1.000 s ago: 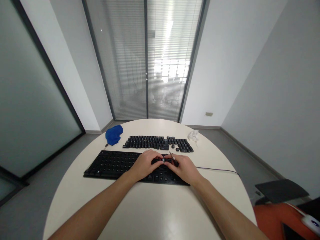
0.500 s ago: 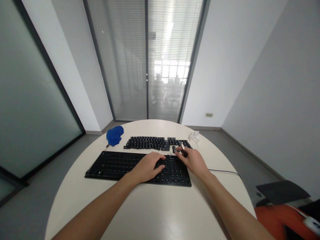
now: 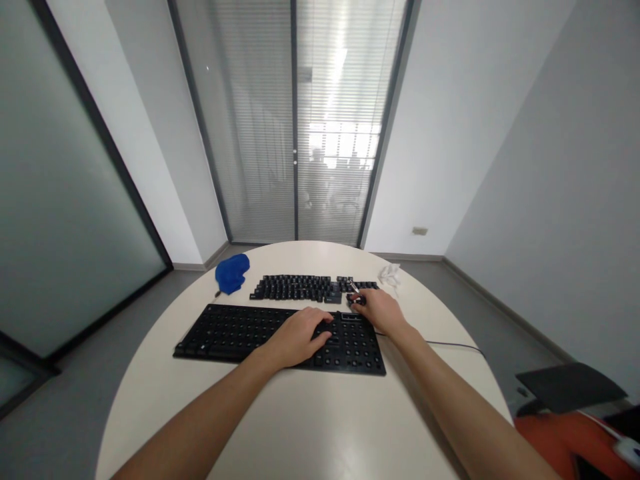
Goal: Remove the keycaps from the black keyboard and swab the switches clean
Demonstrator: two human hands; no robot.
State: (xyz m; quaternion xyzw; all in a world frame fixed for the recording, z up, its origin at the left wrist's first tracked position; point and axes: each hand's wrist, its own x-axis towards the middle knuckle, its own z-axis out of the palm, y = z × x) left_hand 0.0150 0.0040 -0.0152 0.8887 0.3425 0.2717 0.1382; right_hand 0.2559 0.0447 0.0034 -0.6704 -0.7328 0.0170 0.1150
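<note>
A black keyboard (image 3: pixel 225 331) with its keycaps off lies across the table. My left hand (image 3: pixel 299 337) rests on its right-middle part, thumb and forefinger apart, holding nothing. Behind the keyboard, loose black keycaps (image 3: pixel 290 288) are laid out in rows. My right hand (image 3: pixel 383 311) is closed round a small slim tool (image 3: pixel 355 287) with a shiny metal end; its exact kind is unclear. That hand is beside the right-hand group of keycaps (image 3: pixel 345 281), just past the keyboard's back edge, and hides some of them.
The round pale table (image 3: pixel 320 420) carries a blue cloth (image 3: pixel 232 273) at back left and a crumpled white tissue (image 3: pixel 389 275) at back right. A thin cable (image 3: pixel 453 345) runs off the right edge. An orange chair (image 3: pixel 555 440) stands at lower right.
My right hand has shifted a little left with the slim tool, which now tilts leftward near the keycaps. The left hand stays on the keyboard. The whole view has shifted slightly.
</note>
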